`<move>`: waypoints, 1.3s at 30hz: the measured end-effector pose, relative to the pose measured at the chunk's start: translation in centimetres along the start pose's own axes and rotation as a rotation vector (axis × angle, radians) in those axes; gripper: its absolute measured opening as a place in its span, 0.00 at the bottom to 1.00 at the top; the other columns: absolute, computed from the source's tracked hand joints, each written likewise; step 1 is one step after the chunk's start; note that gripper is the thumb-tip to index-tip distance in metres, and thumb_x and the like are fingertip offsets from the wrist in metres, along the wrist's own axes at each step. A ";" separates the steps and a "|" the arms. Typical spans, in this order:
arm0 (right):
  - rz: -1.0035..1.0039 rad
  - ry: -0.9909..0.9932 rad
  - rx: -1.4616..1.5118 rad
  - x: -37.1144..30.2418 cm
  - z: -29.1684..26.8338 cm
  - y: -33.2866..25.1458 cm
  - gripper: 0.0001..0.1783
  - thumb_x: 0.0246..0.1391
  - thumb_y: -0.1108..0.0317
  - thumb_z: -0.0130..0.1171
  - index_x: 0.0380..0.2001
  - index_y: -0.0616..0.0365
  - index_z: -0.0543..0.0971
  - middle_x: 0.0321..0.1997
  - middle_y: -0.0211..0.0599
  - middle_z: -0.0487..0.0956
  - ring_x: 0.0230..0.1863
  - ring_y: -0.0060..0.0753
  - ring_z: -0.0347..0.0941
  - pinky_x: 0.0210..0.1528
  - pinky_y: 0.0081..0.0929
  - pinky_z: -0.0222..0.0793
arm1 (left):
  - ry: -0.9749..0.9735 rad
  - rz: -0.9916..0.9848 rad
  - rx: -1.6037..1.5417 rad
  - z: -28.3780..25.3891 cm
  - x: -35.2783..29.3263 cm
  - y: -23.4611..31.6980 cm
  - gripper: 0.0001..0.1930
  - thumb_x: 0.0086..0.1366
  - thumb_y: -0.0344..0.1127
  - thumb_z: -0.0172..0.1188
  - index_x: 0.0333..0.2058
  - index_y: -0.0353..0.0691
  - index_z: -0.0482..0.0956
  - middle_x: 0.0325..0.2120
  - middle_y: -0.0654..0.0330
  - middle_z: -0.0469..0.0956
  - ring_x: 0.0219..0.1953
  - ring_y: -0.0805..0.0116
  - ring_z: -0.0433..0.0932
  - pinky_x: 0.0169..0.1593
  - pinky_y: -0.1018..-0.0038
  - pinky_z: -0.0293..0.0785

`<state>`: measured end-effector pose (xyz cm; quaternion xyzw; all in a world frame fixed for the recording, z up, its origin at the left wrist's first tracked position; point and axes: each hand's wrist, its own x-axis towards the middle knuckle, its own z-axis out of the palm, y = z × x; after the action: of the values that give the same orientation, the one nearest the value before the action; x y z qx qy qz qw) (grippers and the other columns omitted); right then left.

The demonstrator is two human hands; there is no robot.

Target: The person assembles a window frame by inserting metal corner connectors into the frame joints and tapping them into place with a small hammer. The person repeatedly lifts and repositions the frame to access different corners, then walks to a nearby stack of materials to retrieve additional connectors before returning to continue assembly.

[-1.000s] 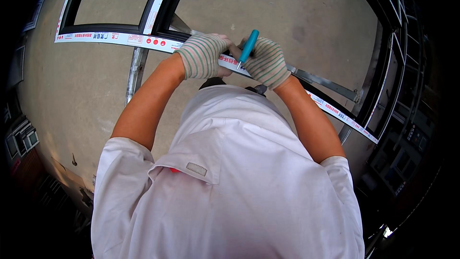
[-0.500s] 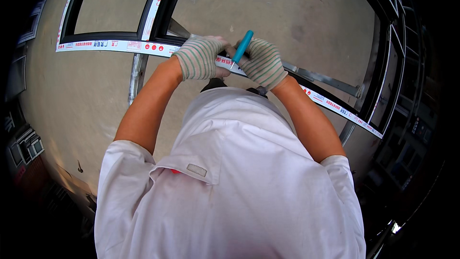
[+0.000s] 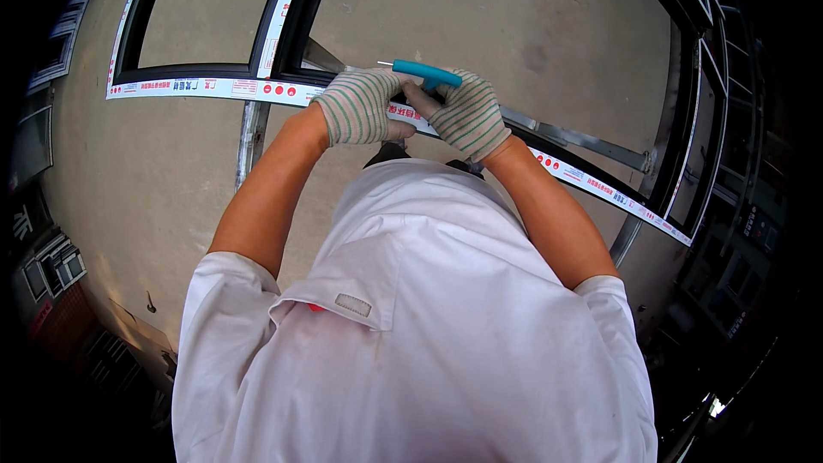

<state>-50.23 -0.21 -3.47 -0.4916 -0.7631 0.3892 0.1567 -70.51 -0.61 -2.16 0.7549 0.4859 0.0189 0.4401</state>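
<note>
In its striped work glove, my right hand (image 3: 470, 120) holds a teal T-handle hex key (image 3: 420, 72). The handle lies nearly level above the bar of a dark window frame (image 3: 193, 74), its short thin metal tip pointing left. My left hand (image 3: 360, 107), gloved the same way, is closed over this near bar, with the thumb on my side and the fingers reaching across to the far side. Both hands are close together, their fingertips almost meeting. White protective film with red and blue print covers the bar's face. The spot beneath my fingers is hidden.
Metal stand legs (image 3: 250, 141) hold the frame up, and a grey metal rail (image 3: 591, 141) runs under it on the right. Further frames (image 3: 56, 266) lean at the left, with dark shelving at the right. Concrete floor (image 3: 489, 17) shows through the frame.
The hex key has swung from standing tilted, tip down at the bar, to lying nearly level with its tip to the left. My left hand has stayed on the bar.
</note>
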 end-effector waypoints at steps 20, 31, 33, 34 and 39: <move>0.086 0.056 0.037 -0.4 -2.0 -0.9 0.22 0.64 0.48 0.61 0.35 0.58 0.87 0.29 0.46 0.85 0.31 0.46 0.83 0.38 0.36 0.78 | -0.115 0.020 -0.294 1.5 2.5 -2.7 0.14 0.67 0.35 0.65 0.49 0.35 0.83 0.45 0.51 0.84 0.49 0.57 0.82 0.56 0.66 0.77; 0.284 0.146 0.279 -2.6 -2.1 0.5 0.21 0.62 0.50 0.66 0.36 0.62 0.86 0.28 0.46 0.85 0.27 0.35 0.80 0.35 0.31 0.75 | -0.124 0.014 -0.244 -0.3 1.9 -2.2 0.10 0.70 0.35 0.61 0.45 0.36 0.82 0.39 0.54 0.81 0.42 0.62 0.79 0.51 0.67 0.76; 0.285 0.164 0.246 -2.7 -2.0 0.9 0.21 0.63 0.51 0.66 0.36 0.63 0.86 0.28 0.44 0.84 0.28 0.32 0.79 0.35 0.30 0.75 | -0.128 -0.021 -0.255 -0.7 1.6 -2.2 0.10 0.70 0.35 0.61 0.45 0.36 0.83 0.38 0.55 0.81 0.41 0.63 0.79 0.50 0.68 0.76; 0.283 0.173 0.229 -2.8 -1.8 1.1 0.21 0.63 0.52 0.67 0.35 0.63 0.85 0.27 0.43 0.84 0.28 0.30 0.79 0.35 0.29 0.74 | -0.124 -0.026 -0.250 -0.9 1.5 -2.2 0.10 0.70 0.35 0.61 0.44 0.36 0.83 0.37 0.56 0.81 0.40 0.64 0.78 0.50 0.68 0.76; 0.346 0.352 0.411 -5.0 -2.0 3.8 0.16 0.63 0.58 0.67 0.37 0.64 0.84 0.26 0.37 0.82 0.30 0.23 0.75 0.37 0.26 0.73 | -0.050 -0.160 -0.311 -1.6 0.7 -2.1 0.09 0.69 0.34 0.62 0.42 0.35 0.83 0.33 0.60 0.80 0.36 0.72 0.78 0.44 0.73 0.77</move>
<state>-44.30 -2.91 -4.27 -0.6319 -0.5350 0.4650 0.3136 -72.42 1.25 -2.85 0.6369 0.5245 0.0400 0.5636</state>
